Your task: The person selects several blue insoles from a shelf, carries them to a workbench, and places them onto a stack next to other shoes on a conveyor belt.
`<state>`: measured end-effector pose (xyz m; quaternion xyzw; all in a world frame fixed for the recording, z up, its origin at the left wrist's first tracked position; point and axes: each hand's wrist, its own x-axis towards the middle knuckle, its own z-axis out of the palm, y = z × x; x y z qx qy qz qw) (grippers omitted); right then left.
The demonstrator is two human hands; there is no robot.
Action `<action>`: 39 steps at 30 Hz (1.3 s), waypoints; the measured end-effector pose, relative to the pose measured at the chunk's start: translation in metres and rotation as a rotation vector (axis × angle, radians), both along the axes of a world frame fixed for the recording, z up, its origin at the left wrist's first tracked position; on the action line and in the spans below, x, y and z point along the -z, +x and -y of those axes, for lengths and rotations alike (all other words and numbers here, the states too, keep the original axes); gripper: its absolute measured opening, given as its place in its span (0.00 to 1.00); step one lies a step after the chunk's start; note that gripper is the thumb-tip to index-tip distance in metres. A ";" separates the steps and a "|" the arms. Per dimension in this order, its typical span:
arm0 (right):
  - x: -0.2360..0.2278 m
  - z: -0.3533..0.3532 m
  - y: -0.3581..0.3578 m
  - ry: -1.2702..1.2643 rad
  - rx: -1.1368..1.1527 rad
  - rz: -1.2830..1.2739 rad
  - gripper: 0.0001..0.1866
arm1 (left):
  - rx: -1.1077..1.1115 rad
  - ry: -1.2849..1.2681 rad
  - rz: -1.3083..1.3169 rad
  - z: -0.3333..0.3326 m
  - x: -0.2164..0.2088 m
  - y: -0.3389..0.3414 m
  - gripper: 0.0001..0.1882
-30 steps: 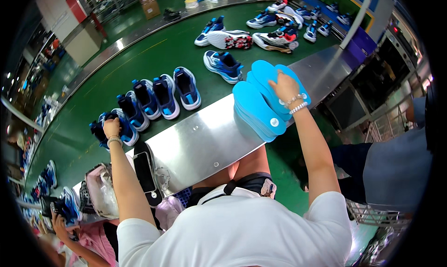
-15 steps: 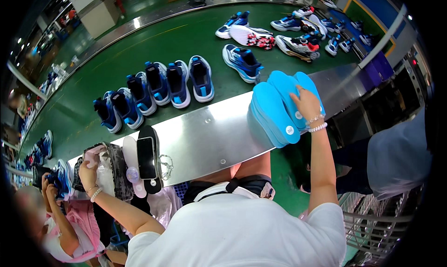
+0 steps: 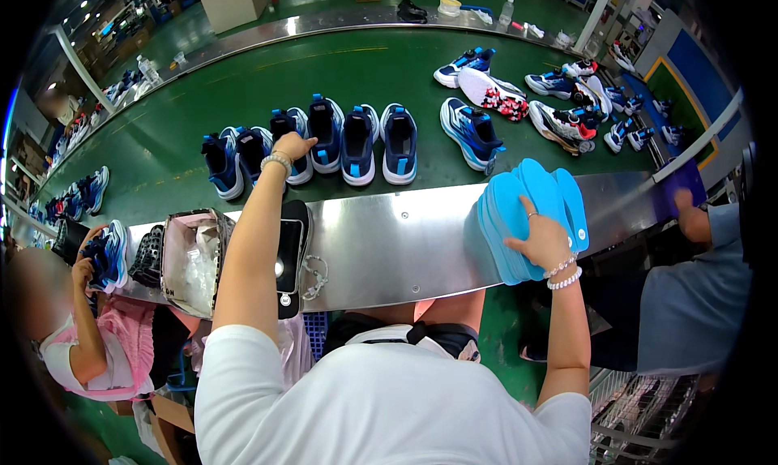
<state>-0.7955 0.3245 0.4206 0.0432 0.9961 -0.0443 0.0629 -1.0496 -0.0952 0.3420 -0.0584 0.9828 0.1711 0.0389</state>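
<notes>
My left hand [image 3: 292,146] reaches over the heel of a navy-blue sneaker [image 3: 301,171] standing in a row of several similar shoes. Its fingers curl downward there, and whatever may be in them is hidden. On the right, my right hand [image 3: 545,242] lies spread on a stack of light-blue insoles [image 3: 504,214], index finger stretched forward and thumb out to the side. Left of my left forearm is an open box [image 3: 168,258] with clear plastic packets inside. A dark phone [image 3: 288,258] lies on a black insole [image 3: 301,218] beside that forearm.
A steel ledge [image 3: 389,254] runs along the green work surface [image 3: 324,68]. A single blue sneaker [image 3: 470,132] and more shoes lie at the far right. At the left a co-worker handles shoes [image 3: 109,258]; another person's hand [image 3: 693,214] shows at the right.
My left hand has left the box and moved forward and right to the shoe row. My right hand stays on the insole stack, its fingers shifted lower. The view has swung leftward.
</notes>
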 end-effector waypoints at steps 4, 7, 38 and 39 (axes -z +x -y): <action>0.002 -0.008 0.006 0.006 0.025 -0.057 0.38 | 0.036 0.004 0.072 -0.023 0.000 -0.012 0.23; -0.004 -0.008 0.004 0.005 0.010 -0.223 0.34 | 0.050 0.032 0.020 -0.049 0.000 -0.002 0.21; 0.087 0.325 -0.220 -0.245 -0.267 -0.074 0.12 | 0.368 0.911 -0.172 0.013 0.049 0.017 0.18; 0.114 0.325 -0.240 -0.315 -0.153 -0.108 0.12 | 0.390 0.953 -0.159 0.001 0.038 0.021 0.16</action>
